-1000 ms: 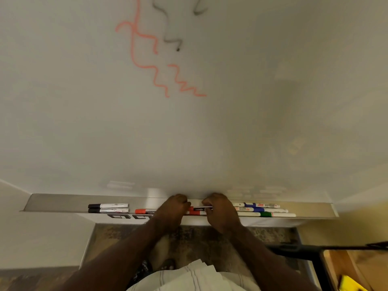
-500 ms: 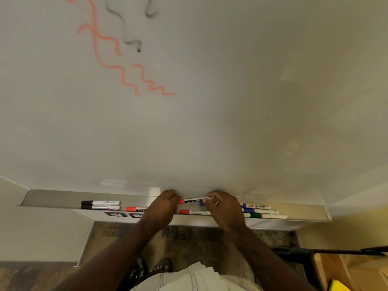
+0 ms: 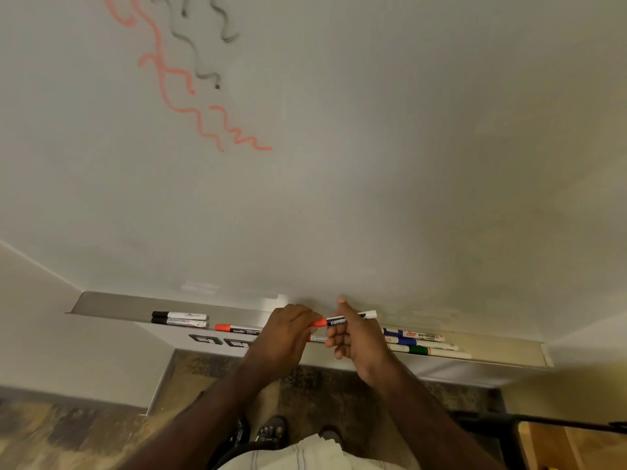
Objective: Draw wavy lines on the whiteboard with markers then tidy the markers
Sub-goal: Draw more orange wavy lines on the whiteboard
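Held just above the marker tray: red marker, left hand closed on its cap, right hand gripping its barrel.

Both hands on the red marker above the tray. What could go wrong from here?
1. The left hand pinches the cap end of the red marker and the right hand its barrel; a sudden pull could fling the cap or ink the fingers.
2. A dropped marker could knock the blue and green markers lying near the front edge of the tray onto the floor.
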A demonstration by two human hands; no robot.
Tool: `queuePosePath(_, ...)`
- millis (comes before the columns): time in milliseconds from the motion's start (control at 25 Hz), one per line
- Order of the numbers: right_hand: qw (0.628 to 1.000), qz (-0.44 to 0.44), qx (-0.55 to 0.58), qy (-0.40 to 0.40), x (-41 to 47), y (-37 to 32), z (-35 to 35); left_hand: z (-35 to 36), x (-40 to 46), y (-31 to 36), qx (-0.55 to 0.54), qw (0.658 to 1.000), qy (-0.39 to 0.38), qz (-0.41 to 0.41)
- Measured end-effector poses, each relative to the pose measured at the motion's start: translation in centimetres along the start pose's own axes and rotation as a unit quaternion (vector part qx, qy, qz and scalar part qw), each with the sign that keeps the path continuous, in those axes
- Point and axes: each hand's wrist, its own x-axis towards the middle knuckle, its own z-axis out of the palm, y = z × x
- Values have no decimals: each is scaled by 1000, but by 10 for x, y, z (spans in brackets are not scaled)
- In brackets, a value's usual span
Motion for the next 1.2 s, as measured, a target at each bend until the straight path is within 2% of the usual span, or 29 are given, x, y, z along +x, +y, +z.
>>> queuePosePath(240, 994, 5, 40, -103, -15, 2, -6, -17, -9, 33, -147, 984, -34, -99)
queuePosePath(720, 963, 35, 36, -266, -21, -3, -44, -35, -28, 68, -261, 940, -94, -200)
queuePosePath(920, 958, 0, 76, -276, -26, -15, -39, -50, -31, 65, -221, 948, -1, -231)
queuePosePath(1040, 956, -48, 80, -279, -35, -35, -26, -71, -23, 59, -170, 960, 93, -203)
queuePosePath(1200, 948, -137, 87, -275, -59, -73, 4, -126, 2, 56, -101, 957, 236, -133)
